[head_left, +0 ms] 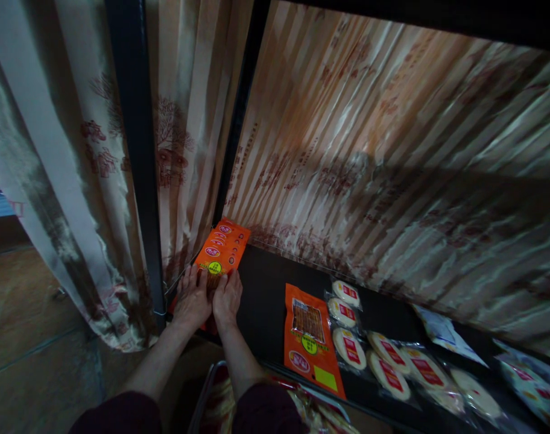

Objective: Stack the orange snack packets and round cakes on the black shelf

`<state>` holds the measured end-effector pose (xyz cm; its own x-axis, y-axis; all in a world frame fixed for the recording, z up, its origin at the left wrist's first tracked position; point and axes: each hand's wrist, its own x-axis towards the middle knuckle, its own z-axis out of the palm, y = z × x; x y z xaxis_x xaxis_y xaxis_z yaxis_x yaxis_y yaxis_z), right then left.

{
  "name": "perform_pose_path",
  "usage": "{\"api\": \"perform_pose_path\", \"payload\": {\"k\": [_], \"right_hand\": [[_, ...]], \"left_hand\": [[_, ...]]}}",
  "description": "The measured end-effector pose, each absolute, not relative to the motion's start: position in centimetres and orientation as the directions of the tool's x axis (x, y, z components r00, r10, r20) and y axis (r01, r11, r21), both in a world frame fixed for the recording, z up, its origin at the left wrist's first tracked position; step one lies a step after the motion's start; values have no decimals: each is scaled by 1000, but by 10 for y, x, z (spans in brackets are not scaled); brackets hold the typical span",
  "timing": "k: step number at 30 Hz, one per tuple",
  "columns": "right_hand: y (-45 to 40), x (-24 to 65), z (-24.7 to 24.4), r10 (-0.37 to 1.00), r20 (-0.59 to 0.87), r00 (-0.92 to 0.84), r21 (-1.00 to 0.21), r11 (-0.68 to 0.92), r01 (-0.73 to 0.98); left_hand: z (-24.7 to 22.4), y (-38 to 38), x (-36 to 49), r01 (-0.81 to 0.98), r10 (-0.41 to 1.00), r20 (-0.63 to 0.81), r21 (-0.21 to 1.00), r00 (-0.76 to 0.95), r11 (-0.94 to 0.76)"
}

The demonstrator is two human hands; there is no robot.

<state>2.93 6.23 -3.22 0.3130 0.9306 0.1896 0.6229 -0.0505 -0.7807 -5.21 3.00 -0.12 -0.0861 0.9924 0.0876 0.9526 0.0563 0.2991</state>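
Note:
At the left end of the black shelf [261, 283], an orange snack packet [221, 241] lies with its far end towards the corner post. It carries a round yellow-green label and white-and-purple logos. My left hand [193, 299] rests on the near left part of this packet, fingers stretched out and pointing away. My right hand [227, 295] lies flat against its near right part, close beside the left. Both hands cover the packet's near end, where a bit of red-orange shows beneath the wrists. How many packets lie under them I cannot tell.
Farther right lies another orange packet [304, 337], beside several round, pale wrapped items [347, 348] with red labels. Bags [447, 331] lie at the right. Below the shelf edge stands a container [207, 392] of packets. Printed curtains [347, 120] hang behind; a dark post [137, 150] rises left.

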Motion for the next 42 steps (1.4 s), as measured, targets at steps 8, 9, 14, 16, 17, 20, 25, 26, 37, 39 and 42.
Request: {"api": "perform_pose_path", "payload": {"k": [8, 9, 14, 16, 17, 20, 25, 26, 37, 39, 42], "right_hand": [[65, 33, -35, 928, 170, 330, -813, -57, 579], [66, 34, -35, 927, 162, 337, -823, -62, 565], [62, 47, -26, 935, 129, 330, -855, -63, 514], [59, 54, -20, 938, 129, 321, -850, -63, 523], [56, 58, -18, 938, 131, 319, -843, -64, 534], [49, 72, -10, 933, 169, 317, -820, -46, 571], [28, 101, 8, 926, 234, 297, -778, -6, 629], [23, 108, 12, 930, 235, 282, -768, 0, 641], [-79, 196, 35, 917, 325, 231, -711, 76, 699], [-101, 207, 31, 913, 311, 264, -723, 47, 689], [-132, 221, 18, 897, 287, 336, -746, -11, 666]], "left_hand": [[7, 31, -45, 965, 993, 90, 257, -81, 56], [8, 31, -42, 966, 991, 107, 254, -76, 47], [9, 29, -29, 958, 976, 216, 282, -10, -53], [10, 27, -23, 951, 969, 243, 288, 38, -109], [10, 26, -20, 946, 966, 252, 293, 63, -138], [10, 23, -8, 920, 953, 275, 325, 128, -218], [9, 8, 19, 848, 928, 314, 418, 202, -326], [9, 3, 25, 826, 920, 322, 439, 222, -353], [11, -87, 84, 494, 742, 379, 569, 553, -658], [9, -109, 91, 494, 728, 342, 559, 594, -666], [0, -139, 97, 573, 748, 257, 508, 612, -644]]}}
